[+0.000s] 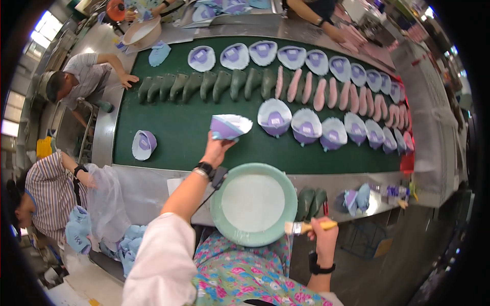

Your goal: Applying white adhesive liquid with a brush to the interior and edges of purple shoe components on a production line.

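Note:
My left hand [217,149] is closed on a purple and light-blue shoe upper [227,127], lifted over the green belt with its white inside edge facing up. A paintbrush [311,227] with a yellow handle and pale bristles is in the closed fingers of my right hand [325,238]. Its bristles are beside the right rim of a mint-green basin [220,208], which holds white liquid [253,203] and stands in front of me. Right of my left hand, a row of similar uppers [274,118] lies on the belt.
Dark green shoe lasts [193,86] and pink insoles [319,95] line the green belt [178,145]. Two lasts [305,202] stand right of the basin. People work at the left [48,204], far left [84,76] and far side [311,15]. Blue uppers [133,247] pile at left.

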`<state>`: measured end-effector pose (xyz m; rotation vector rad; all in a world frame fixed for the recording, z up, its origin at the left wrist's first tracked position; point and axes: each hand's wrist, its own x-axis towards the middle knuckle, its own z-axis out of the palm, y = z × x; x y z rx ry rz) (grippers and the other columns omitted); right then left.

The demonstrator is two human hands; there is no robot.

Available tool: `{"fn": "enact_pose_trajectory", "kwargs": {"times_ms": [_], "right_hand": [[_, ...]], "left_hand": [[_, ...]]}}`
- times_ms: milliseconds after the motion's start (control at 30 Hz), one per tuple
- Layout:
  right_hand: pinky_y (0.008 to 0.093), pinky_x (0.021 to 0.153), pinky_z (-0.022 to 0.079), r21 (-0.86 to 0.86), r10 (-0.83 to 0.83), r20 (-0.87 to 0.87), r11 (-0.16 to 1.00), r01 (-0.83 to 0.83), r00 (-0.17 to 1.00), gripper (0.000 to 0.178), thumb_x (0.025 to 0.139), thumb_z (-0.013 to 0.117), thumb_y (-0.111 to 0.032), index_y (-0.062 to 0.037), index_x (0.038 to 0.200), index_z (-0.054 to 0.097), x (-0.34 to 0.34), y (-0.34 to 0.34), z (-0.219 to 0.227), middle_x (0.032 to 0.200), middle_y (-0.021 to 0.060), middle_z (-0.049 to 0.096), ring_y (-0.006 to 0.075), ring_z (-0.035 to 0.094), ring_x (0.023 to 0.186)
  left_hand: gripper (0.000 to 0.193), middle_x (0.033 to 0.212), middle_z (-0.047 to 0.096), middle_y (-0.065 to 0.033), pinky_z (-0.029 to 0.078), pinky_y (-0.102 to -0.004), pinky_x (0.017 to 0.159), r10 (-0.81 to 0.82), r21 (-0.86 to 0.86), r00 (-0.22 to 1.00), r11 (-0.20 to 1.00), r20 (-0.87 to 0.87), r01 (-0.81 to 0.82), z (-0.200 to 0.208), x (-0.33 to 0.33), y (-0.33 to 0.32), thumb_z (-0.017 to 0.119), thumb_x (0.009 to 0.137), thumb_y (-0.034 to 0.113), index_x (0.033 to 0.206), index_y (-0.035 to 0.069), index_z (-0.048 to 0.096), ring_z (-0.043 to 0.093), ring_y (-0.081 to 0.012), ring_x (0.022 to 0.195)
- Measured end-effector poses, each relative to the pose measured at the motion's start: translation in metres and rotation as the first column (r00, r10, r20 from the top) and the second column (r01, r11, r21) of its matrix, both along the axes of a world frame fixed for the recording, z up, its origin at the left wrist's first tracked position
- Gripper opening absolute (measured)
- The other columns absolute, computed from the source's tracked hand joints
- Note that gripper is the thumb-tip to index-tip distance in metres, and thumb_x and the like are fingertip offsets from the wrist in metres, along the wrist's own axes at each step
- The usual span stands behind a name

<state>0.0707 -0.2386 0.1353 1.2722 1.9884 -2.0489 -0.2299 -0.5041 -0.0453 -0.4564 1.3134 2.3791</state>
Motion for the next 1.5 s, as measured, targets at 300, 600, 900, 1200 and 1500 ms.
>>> {"fn": "enact_pose_trajectory", "kwargs": {"times_ms": [300, 600, 900, 1200, 1500], "right_hand": [[0.0213, 0.055, 0.042, 0.21, 0.128, 0.035, 0.969, -0.133, 0.991, 0.018, 0.09, 0.057, -0.011, 0.0007, 0.077, 0.057, -0.031, -0.017, -0.008, 0.071, 0.0047, 0.059, 0.0085, 0.054, 0.06], [0.0221, 0.06, 0.042, 0.061, 0.358, 0.051, 0.931, -0.361, 0.932, 0.019, 0.094, 0.051, -0.01, 0.0024, 0.083, 0.058, -0.076, -0.085, -0.013, 0.084, 0.0051, 0.059, 0.0075, 0.051, 0.061], [0.0352, 0.081, 0.049, 0.811, 0.842, 0.044, 0.284, -0.511, 0.537, 0.029, 0.071, 0.07, -0.005, -0.0069, 0.1, 0.064, -0.134, -0.205, 0.045, 0.107, 0.0077, 0.062, 0.0294, 0.056, 0.099], [0.033, 0.072, 0.053, 0.835, 0.93, -0.049, 0.239, -0.496, 0.365, 0.034, 0.065, 0.077, -0.011, -0.0092, 0.097, 0.066, -0.094, -0.211, 0.07, 0.097, 0.0017, 0.067, 0.024, 0.061, 0.093], [0.0371, 0.07, 0.049, 0.515, 0.985, -0.071, 0.172, -0.84, 0.158, 0.05, 0.07, 0.077, -0.017, -0.0171, 0.118, 0.061, -0.053, -0.207, 0.091, 0.091, 0.0113, 0.059, 0.029, 0.06, 0.082]], "left_hand": [[0.05, 0.11, 0.053, -0.0191, 0.044, -0.0433, 0.088, 0.17, -0.922, 0.919, 0.102, -0.354, -0.374, -0.06, -0.029, -0.117, 0.06, 0.079, 0.007, 0.126, 0.003, 0.044, 0.053, -0.0345, 0.099], [0.03, 0.095, 0.059, -0.0165, 0.044, -0.0464, 0.082, -0.097, -0.934, 0.988, -0.326, -0.118, -0.144, -0.079, -0.023, -0.302, 0.069, 0.077, 0.02, 0.101, 0.005, 0.061, 0.052, -0.0377, 0.095], [0.019, 0.088, 0.054, -0.0099, 0.04, -0.0428, 0.087, -0.93, -0.951, 0.2, 0.297, -0.308, -0.087, 0.128, 0.118, -0.154, 0.061, 0.071, 0.004, 0.088, 0.006, 0.052, 0.054, -0.0273, 0.093], [0.073, 0.141, 0.033, -0.0154, 0.03, -0.0435, 0.107, -0.432, -0.761, 0.746, 0.63, -0.507, -0.153, 0.209, 0.194, -0.185, 0.061, 0.07, -0.004, 0.137, 0.005, 0.035, 0.037, -0.0319, 0.128], [0.088, 0.155, 0.003, -0.0134, 0.021, -0.0364, 0.111, -0.612, -0.556, 0.65, 0.762, -0.451, 0.332, 0.208, 0.245, -0.162, 0.052, 0.081, -0.01, 0.149, 0.009, -0.001, 0.021, -0.0262, 0.139]]}}
